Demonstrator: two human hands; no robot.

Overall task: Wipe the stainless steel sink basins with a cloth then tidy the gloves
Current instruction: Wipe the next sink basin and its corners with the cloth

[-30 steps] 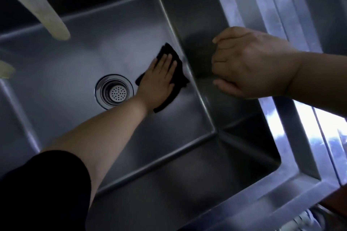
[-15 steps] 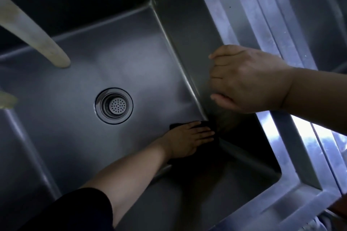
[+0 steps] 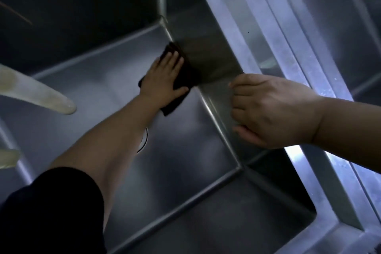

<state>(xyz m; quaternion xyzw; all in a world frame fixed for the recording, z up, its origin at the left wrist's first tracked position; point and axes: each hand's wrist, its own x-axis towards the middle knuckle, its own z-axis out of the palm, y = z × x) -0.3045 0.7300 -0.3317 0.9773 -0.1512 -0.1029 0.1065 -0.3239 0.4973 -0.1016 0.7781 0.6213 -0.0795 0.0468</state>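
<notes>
Left grip: the left hand (image 3: pixel 165 76) lies flat, fingers straight and together, pressing the dark cloth (image 3: pixel 181 80) down, not curled round it; a flat palm spreads the pressure for wiping.
Cloth: on the floor of the sink basin (image 3: pixel 185 150), hard against the right wall, near the far right corner, where grime likely gathers along the seam.
Right grip: the right hand (image 3: pixel 274 111) hangs over the basin's right rim, fingers loosely curled and holding nothing, probably bracing for the reach.
Drain: mostly hidden under the left forearm.
Gloves: two pale fingertips (image 3: pixel 51 99) jut in at the left edge, probably the gloves, untouched.
Stage: wiping under way, tidying not begun.
</notes>
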